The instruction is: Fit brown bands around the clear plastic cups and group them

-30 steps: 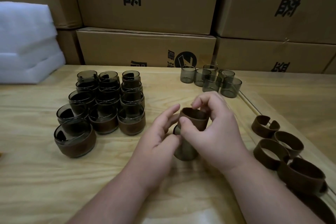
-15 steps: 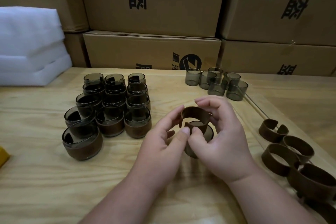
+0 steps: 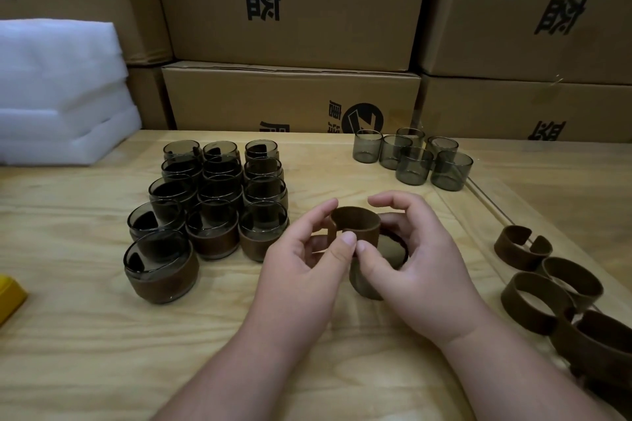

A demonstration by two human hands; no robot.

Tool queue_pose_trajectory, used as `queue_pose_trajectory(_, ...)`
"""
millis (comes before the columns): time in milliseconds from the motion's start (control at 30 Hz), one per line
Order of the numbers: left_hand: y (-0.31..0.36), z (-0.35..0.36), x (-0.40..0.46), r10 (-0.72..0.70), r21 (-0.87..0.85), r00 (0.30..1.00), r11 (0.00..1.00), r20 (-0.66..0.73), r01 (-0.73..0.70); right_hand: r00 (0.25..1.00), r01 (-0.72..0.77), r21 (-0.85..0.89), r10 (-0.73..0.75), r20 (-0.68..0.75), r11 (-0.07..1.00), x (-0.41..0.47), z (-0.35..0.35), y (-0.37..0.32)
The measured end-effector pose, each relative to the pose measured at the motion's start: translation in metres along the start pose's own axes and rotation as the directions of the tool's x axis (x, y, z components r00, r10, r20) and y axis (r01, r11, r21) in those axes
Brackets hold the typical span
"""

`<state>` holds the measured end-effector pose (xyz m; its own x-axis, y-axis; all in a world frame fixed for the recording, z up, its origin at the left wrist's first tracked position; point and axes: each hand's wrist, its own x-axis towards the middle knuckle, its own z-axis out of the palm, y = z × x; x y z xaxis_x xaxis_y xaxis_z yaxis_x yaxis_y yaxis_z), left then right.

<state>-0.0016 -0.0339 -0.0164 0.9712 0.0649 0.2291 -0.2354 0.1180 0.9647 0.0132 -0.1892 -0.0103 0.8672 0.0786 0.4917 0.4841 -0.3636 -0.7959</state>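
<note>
Brown band (image 3: 355,224) has lifted clear above the cup (image 3: 376,270); left hand (image 3: 307,260) and right hand (image 3: 410,260) fingers pinch it, so fitting restarts.

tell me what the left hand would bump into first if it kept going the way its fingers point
Likely the brown band its fingers already pinch, held by the left hand; beyond that, the right hand. Depth is unclear.

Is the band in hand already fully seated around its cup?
No: the brown band is pinched by the left hand and right hand above the tilted cup, not wrapped around it.
</note>
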Motion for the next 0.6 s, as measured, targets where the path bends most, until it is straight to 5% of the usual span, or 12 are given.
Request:
queue_pose_trajectory(200,-0.0012,0.0017,0.0035,0.018,-0.036,0.995,0.999,-0.097,-0.021,0.994,0.074,-0.134,-0.084,-0.069,0.988,0.0022,0.0013,0.0022)
queue_pose_trajectory(600,-0.0027,-0.0009,0.0069,0.019,-0.118,0.995,0.993,-0.095,-0.03,0.996,0.034,-0.061,-0.038,-0.075,0.998,-0.0026,0.0007,-0.0004)
